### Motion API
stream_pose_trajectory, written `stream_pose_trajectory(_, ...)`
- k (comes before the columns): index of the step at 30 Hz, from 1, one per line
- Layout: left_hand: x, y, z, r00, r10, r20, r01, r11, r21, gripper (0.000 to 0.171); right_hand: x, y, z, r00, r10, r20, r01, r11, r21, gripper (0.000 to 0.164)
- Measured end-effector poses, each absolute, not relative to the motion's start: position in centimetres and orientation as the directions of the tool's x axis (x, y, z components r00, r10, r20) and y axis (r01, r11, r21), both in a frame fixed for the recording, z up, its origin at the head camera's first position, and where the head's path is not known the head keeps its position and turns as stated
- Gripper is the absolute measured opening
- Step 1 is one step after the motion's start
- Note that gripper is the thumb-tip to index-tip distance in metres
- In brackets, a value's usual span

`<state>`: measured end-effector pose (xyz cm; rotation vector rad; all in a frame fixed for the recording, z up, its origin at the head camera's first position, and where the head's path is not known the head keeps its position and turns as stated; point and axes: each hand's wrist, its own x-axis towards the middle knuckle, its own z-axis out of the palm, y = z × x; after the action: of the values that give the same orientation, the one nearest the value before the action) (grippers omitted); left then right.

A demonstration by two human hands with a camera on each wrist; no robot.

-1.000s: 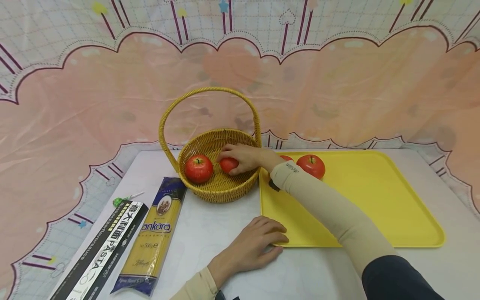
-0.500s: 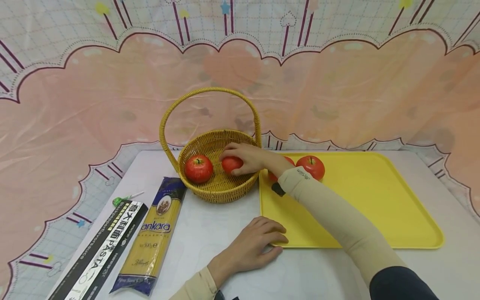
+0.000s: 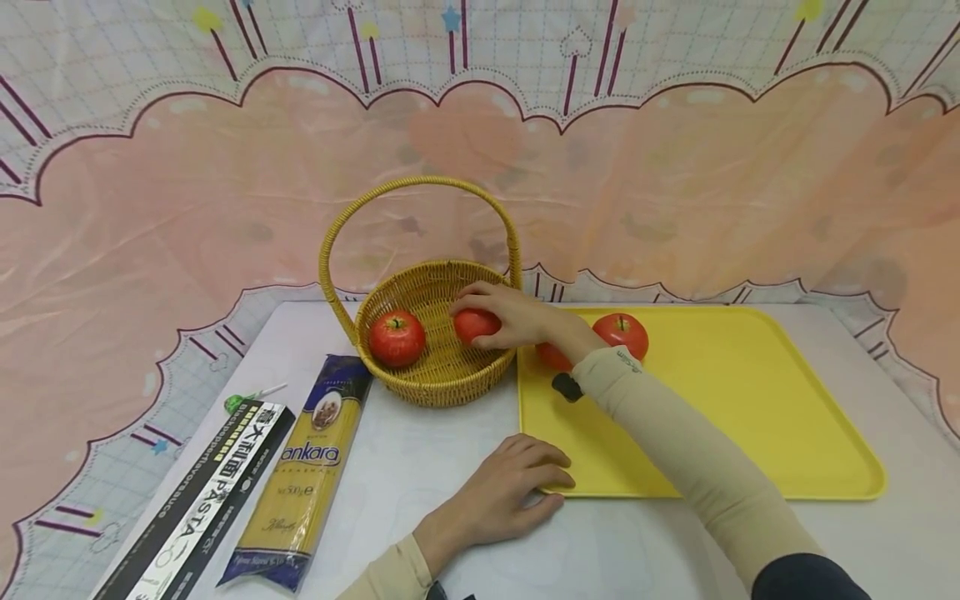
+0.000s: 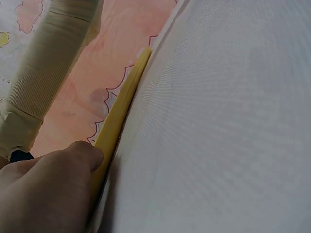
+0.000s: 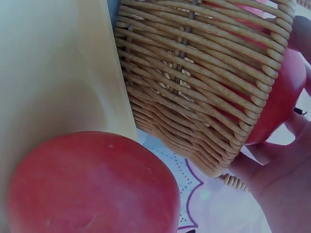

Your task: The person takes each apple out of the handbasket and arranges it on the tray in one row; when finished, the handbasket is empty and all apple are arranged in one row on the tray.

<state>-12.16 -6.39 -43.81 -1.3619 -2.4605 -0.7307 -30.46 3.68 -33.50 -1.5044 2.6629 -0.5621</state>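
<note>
My right hand [image 3: 512, 318] reaches into the wicker basket [image 3: 438, 393] and grips a red apple [image 3: 476, 325] near the right rim. In the right wrist view, fingers curl around that apple [image 5: 286, 92] behind the woven wall. Another red apple [image 3: 397, 338] sits in the basket's left side. My left hand [image 3: 504, 490] rests on the front left corner of the yellow tray [image 3: 757, 400], fingers relaxed over its edge. The left wrist view shows the thumb against the tray's rim [image 4: 119, 111].
Two red apples lie at the tray's back left: one apple [image 3: 621, 335] beside the forearm, the other apple [image 3: 553, 358] partly behind the right wrist. Left of the basket lie a spaghetti packet [image 3: 300, 483], a black-and-white pasta box [image 3: 202, 500] and a green-headed lollipop [image 3: 236, 403].
The right hand has shifted a little to the right with the apple, nearer the basket's right rim. The left hand stays where it was.
</note>
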Motion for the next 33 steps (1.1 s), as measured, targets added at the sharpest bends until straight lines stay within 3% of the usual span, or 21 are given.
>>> stream_pose_trajectory(33, -12.0, -6.5, -43.7, -0.536, 0.724, 0.434, 0.843, 0.431, 0.322, 0.017, -27.6, 6.0, -32.0, -0.577, -0.766, 0.282, -0.797, 0.453, -0.399, 0.044)
